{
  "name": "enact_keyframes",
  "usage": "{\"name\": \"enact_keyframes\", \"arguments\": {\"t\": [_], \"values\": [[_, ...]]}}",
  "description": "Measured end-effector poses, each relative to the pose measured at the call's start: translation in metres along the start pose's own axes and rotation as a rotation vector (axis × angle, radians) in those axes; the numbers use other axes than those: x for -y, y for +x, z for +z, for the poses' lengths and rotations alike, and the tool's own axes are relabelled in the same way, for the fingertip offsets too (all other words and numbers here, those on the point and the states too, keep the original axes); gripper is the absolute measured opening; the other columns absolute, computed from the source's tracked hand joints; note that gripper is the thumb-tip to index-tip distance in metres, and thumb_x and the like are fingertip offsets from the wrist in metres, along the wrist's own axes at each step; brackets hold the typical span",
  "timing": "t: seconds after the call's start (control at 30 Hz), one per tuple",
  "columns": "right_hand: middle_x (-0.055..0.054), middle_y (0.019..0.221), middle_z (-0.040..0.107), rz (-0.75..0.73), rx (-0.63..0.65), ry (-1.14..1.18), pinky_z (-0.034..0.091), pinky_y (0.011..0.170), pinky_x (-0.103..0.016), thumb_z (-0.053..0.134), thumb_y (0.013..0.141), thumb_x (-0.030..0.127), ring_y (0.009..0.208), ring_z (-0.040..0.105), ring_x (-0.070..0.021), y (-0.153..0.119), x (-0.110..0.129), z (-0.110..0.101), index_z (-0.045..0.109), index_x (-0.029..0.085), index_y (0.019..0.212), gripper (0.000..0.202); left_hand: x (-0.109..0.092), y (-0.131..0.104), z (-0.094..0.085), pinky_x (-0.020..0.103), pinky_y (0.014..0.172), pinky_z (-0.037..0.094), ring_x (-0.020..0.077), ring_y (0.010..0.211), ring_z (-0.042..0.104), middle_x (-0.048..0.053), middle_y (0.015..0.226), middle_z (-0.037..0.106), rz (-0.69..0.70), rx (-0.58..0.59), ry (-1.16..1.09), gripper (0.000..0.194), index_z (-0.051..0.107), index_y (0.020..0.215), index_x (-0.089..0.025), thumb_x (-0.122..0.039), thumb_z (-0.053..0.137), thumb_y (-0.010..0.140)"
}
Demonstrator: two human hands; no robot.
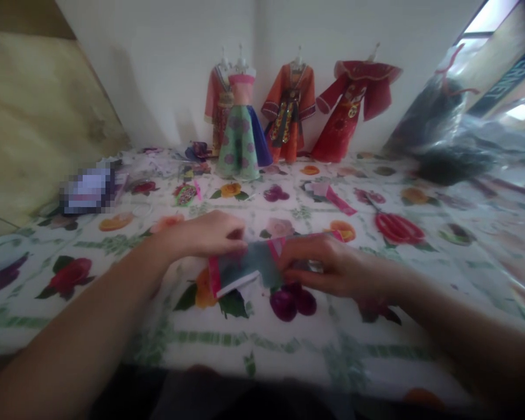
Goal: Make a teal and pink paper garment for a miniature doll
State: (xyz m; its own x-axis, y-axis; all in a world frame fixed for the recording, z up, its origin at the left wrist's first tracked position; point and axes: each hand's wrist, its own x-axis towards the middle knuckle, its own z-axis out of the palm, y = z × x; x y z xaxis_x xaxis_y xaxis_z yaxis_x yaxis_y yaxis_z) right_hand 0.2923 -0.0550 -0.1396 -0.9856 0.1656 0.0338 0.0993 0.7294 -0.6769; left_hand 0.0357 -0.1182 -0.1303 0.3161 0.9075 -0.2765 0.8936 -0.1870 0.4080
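Observation:
A grey-green piece of fabric [245,265] with pink edging and a white strip along its near edge lies flat on the table in front of me. My left hand [212,234] rests at its far left part, fingers bent and closed on the cloth. From the right, my right hand [321,263] pinches the cloth near a pink band, thumb and fingers together. The fingertips of both hands are partly hidden and a little blurred. Red-handled scissors [399,227] lie to the right, beyond my right hand.
Small dresses on stands line the wall: a green and pink dress [240,137], an orange robe [291,111] and a red gown [347,111]. Pink and grey scraps [336,198] lie on the flowered tablecloth [201,350]. Plastic bags [450,134] stand right; a pixelated object [87,189] lies left.

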Motion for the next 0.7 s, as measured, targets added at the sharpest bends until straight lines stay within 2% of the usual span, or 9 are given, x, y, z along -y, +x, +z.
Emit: {"name": "enact_keyframes", "arguments": {"t": [0.1, 0.17, 0.3, 0.43, 0.57, 0.7], "values": [[-0.003, 0.091, 0.070, -0.027, -0.066, -0.021, 0.051, 0.072, -0.027, 0.052, 0.098, 0.018, 0.079, 0.064, -0.0149, 0.000, -0.002, 0.000, 0.069, 0.019, 0.097, 0.016, -0.001, 0.001, 0.000, 0.027, 0.060, 0.036, 0.0167, 0.069, 0.055, 0.002, 0.078, 0.063, -0.003, -0.011, -0.006, 0.021, 0.060, 0.077, -0.018, -0.035, 0.054, 0.088], [-0.004, 0.091, 0.071, -0.060, -0.213, -0.033, 0.051, 0.072, -0.027, 0.054, 0.097, 0.019, 0.080, 0.065, -0.0150, 0.000, -0.004, -0.001, 0.068, 0.019, 0.097, 0.014, -0.002, 0.002, 0.000, 0.027, 0.060, 0.036, 0.0165, 0.067, 0.055, 0.001, 0.074, 0.063, 0.005, -0.068, -0.003, 0.020, 0.061, 0.077, -0.018, -0.034, 0.054, 0.088], [-0.004, 0.092, 0.071, -0.064, -0.570, -0.056, 0.051, 0.071, -0.027, 0.058, 0.095, 0.020, 0.082, 0.066, -0.0159, -0.002, -0.011, -0.005, 0.069, 0.020, 0.095, 0.010, 0.001, 0.004, -0.001, 0.028, 0.060, 0.036, 0.0153, 0.063, 0.054, 0.000, 0.068, 0.062, 0.007, -0.321, -0.001, 0.020, 0.062, 0.076, -0.018, -0.032, 0.054, 0.088], [-0.002, 0.086, 0.069, -0.027, -0.792, -0.021, 0.049, 0.066, -0.027, 0.059, 0.094, 0.021, 0.076, 0.063, -0.0148, -0.002, -0.018, -0.010, 0.068, 0.020, 0.092, 0.009, 0.003, 0.002, -0.002, 0.027, 0.059, 0.038, 0.0147, 0.060, 0.056, -0.001, 0.065, 0.066, -0.067, -0.517, -0.097, 0.020, 0.061, 0.076, -0.019, -0.034, 0.054, 0.088], [-0.001, 0.084, 0.068, -0.027, -0.915, 0.056, 0.048, 0.065, -0.027, 0.060, 0.093, 0.021, 0.074, 0.062, -0.0142, -0.001, -0.023, -0.010, 0.068, 0.020, 0.091, 0.008, 0.008, 0.005, 0.003, 0.025, 0.056, 0.038, 0.0125, 0.052, 0.054, -0.004, 0.057, 0.064, -0.093, -0.634, -0.128, 0.018, 0.060, 0.078, -0.020, -0.033, 0.054, 0.089], [-0.001, 0.086, 0.068, -0.006, -0.947, 0.109, 0.050, 0.066, -0.028, 0.060, 0.094, 0.023, 0.076, 0.063, -0.0149, -0.001, -0.030, -0.008, 0.069, 0.022, 0.092, 0.009, 0.016, 0.013, 0.010, 0.025, 0.058, 0.040, 0.0125, 0.053, 0.057, -0.004, 0.056, 0.064, -0.067, -0.699, -0.129, 0.015, 0.058, 0.078, -0.020, -0.029, 0.055, 0.089]]}}
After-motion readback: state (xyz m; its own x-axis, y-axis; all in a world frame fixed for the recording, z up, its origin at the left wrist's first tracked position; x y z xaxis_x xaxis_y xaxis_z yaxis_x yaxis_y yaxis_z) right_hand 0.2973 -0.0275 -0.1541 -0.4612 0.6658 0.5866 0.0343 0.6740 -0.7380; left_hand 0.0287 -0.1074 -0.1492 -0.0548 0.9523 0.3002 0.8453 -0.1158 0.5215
